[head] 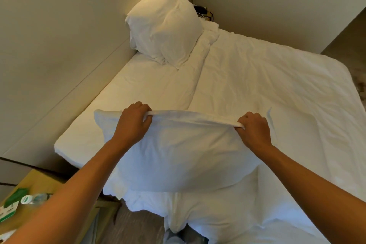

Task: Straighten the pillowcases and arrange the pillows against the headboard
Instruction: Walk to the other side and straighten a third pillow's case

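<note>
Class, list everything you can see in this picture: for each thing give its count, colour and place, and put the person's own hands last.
Held pillow: one, white, lifted over the bed's near end.
Propped pillows: two, white, far corner, against the wall.
Duvet: one, white, rumpled, covering the bed's right side.
Bedside table: one, light wood, lower left.
Plastic bottle: one, clear, lying on that table.
Left hand: gripping the pillowcase's top edge.
Right hand: gripping the same edge.

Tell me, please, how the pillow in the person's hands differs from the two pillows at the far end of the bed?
The held pillow is off the bed, gripped along its top edge by the left hand and right hand; the far pillows stand propped against the headboard, untouched. The held one is alone; those overlap. All are white.
</note>
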Tool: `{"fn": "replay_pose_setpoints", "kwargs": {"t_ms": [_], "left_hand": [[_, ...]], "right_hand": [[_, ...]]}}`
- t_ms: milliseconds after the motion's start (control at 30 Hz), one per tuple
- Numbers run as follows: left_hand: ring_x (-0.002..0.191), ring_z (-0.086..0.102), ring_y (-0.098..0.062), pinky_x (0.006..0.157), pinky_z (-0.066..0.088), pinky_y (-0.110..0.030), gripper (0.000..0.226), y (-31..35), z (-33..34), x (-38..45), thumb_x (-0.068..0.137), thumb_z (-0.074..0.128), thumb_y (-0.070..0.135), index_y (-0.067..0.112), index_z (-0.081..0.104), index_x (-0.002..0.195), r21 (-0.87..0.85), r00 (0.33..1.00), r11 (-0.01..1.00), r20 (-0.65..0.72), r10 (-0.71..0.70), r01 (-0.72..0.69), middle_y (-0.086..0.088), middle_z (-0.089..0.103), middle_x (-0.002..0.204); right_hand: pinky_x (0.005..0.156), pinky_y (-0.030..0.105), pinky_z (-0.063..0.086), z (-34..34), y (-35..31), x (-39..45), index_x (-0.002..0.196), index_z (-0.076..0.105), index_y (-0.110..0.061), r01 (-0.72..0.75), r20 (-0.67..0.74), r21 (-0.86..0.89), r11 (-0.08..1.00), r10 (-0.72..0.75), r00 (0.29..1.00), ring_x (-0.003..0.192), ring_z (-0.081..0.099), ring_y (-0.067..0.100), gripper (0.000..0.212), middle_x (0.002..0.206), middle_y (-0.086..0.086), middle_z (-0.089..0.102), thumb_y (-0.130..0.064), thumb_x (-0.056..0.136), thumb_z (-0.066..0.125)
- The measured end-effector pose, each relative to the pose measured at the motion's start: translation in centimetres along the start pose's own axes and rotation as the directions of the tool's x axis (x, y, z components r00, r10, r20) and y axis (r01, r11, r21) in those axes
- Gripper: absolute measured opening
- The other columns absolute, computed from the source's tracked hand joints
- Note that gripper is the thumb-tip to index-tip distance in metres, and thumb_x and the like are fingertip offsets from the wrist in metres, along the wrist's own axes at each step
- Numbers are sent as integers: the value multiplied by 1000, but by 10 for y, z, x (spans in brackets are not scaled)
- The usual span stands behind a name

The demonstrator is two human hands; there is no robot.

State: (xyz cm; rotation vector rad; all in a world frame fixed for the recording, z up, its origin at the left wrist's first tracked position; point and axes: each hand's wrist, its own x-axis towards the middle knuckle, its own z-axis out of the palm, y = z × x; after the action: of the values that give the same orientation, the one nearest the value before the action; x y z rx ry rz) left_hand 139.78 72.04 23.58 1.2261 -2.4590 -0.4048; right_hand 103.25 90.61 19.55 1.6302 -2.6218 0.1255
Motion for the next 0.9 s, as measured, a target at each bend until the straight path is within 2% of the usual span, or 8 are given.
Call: {"fn": "replay_pose_setpoints", "kwargs": {"t_ms": [233,467,533,600,667,733,800,900], "left_hand": [[86,60,-29,79,46,-41,18,-4,2,19,100,60,19,10,75,102,89,999,995,21,51,-52,-8,68,94],[94,55,-26,78,36,-33,23,1,-3,24,102,58,24,13,77,107,212,999,977,36,27,-34,-6,72,99],[93,53,-23,72,36,-31,23,6,-5,25,102,58,23,12,78,106,231,998,973,59,8,-21,-6,72,96],[93,54,-21,66,38,-30,23,9,-5,25,102,58,23,11,77,104,242,995,970,93,-22,-1,-5,70,94],[91,56,-21,64,42,-31,22,12,-4,26,101,57,23,9,75,100,251,991,968,122,-59,27,-5,68,93],[87,58,-23,65,45,-32,20,15,0,28,99,57,24,9,71,96,221,983,974,160,-93,56,-5,66,91],[79,59,-25,59,40,-30,18,18,5,31,98,57,25,11,64,90,182,965,978,223,-138,98,-5,64,84],[70,58,-26,56,38,-28,17,23,15,31,102,52,27,13,58,93,139,927,977,319,-198,161,-6,64,78]], "right_hand": [[73,36,46,5,-4,-4,94,79,-11,-159,-118,167,973,180,976,84,62,31,19,98,8,71,-29,97,73],[91,47,56,8,2,-3,88,73,-10,-199,-29,425,883,233,972,80,66,30,27,85,6,70,-31,102,64],[107,45,49,9,4,-1,84,65,-12,-173,19,457,873,184,983,101,67,35,27,82,7,70,-28,105,59],[93,43,53,8,8,2,83,53,-15,-165,91,502,849,138,986,125,62,33,29,83,10,70,-30,108,52],[69,43,56,9,15,6,82,45,-18,-142,120,562,815,90,989,93,75,25,31,77,7,65,-34,108,48],[57,39,50,10,23,11,80,42,-19,-99,99,613,784,48,994,59,63,16,34,68,3,58,-36,108,49],[55,38,44,12,30,14,81,44,-17,-43,56,625,779,11,998,58,51,18,33,65,2,53,-33,108,50],[54,41,45,18,44,18,83,43,-22,50,13,559,828,-70,997,59,52,22,28,66,-4,50,-32,108,48]]}}
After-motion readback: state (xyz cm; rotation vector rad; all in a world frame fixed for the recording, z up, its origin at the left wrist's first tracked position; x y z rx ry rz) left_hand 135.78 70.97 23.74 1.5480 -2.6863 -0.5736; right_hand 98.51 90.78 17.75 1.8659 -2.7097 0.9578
